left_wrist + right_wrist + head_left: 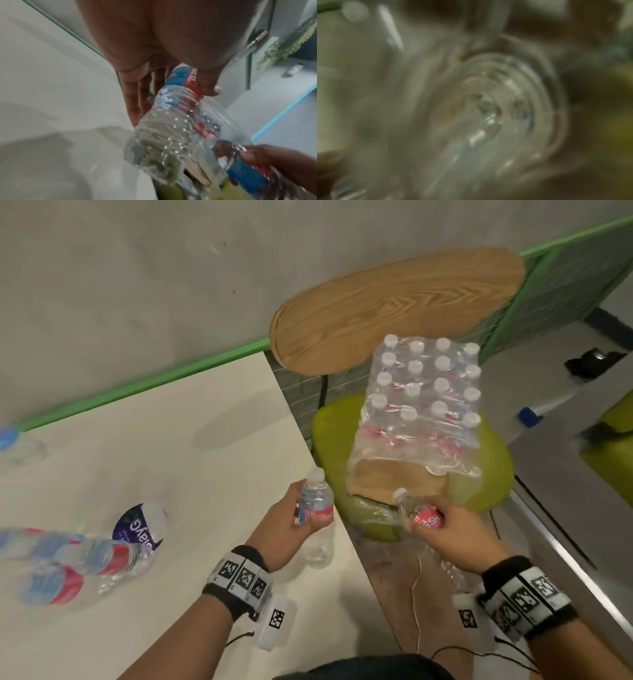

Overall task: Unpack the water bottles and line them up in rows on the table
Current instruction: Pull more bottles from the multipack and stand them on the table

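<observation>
White table (144, 440) spreads left of both hands; the wrapped pack (421, 405) sits ahead of them. Left hand (287, 529) grips an upright bottle (315, 518) over the table's edge, nearer. Right hand (445, 525) clutches a second bottle (416, 511), tilted, neck pointing up-left toward the table.

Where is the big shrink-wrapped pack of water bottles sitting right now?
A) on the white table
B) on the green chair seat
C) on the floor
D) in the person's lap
B: the head view shows the shrink-wrapped pack resting on the green chair seat, beside the white table, not on it.
</observation>
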